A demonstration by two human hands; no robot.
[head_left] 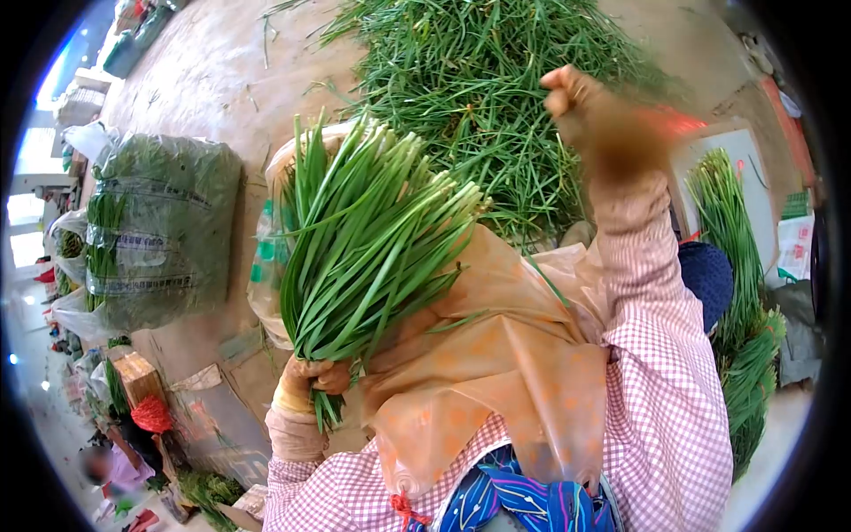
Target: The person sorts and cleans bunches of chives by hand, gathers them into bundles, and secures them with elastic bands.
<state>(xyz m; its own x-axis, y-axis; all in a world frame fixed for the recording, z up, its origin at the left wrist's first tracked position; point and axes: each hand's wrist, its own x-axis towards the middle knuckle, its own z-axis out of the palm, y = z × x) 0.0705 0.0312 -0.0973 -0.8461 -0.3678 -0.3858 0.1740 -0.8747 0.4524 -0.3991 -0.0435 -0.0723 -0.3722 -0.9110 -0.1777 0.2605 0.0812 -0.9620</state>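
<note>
A large bunch of long green stalks [372, 230] is held upright at the left of centre, its pale cut ends fanned out at the top. Wrapped round the narrow lower part of the bunch, my left hand [321, 376] is closed. My right hand [576, 105] is raised at the upper right, over the edge of a big loose pile of green stalks [461, 97]. Its fingers look curled, but part of the hand is smeared, and I cannot tell whether it holds anything. An orange translucent apron [479, 372] covers the lap.
A large plastic-wrapped bale of greens [164, 230] stands at the left. Tied green bundles [731, 257] lie at the right near a blue stool-like thing [706, 282]. Red netting [152, 414] sits by a box at lower left. Another person [128, 465] is farther off.
</note>
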